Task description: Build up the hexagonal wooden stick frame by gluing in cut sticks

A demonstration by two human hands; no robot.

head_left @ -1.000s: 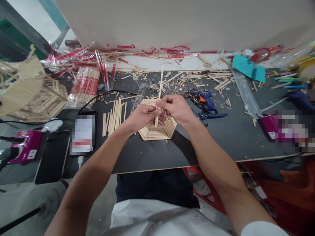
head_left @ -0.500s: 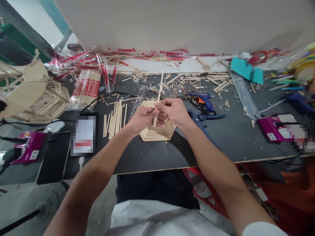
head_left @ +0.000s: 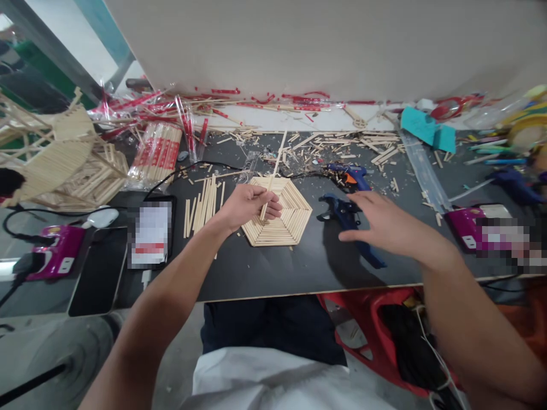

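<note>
My left hand [head_left: 252,206] pinches a thin wooden stick [head_left: 279,156] that slants up and away from me. Beneath that hand, flat on the table, is a hexagonal panel [head_left: 273,236] built from rows of glued sticks. My right hand [head_left: 380,222] hovers over a blue cutter [head_left: 367,253], thumb and fingers spread apart; whether it touches the handles I cannot tell. Just beyond the cutter lies a blue glue gun [head_left: 356,175] with an orange trigger. Several loose sticks [head_left: 208,202] lie left of the panel.
Stick offcuts [head_left: 342,139] litter the back of the dark table [head_left: 265,279]. At left are a stick-built model [head_left: 85,165], wrapped chopsticks [head_left: 156,151], a lit phone [head_left: 149,236], a dark phone [head_left: 99,273] and a purple power strip [head_left: 60,250]. Another purple power strip [head_left: 465,228] is at right.
My right hand has let go of the stick and moved right to the blue cutter, opening its fingers. My left hand keeps the stick, now tilted more, and has shifted slightly left.
</note>
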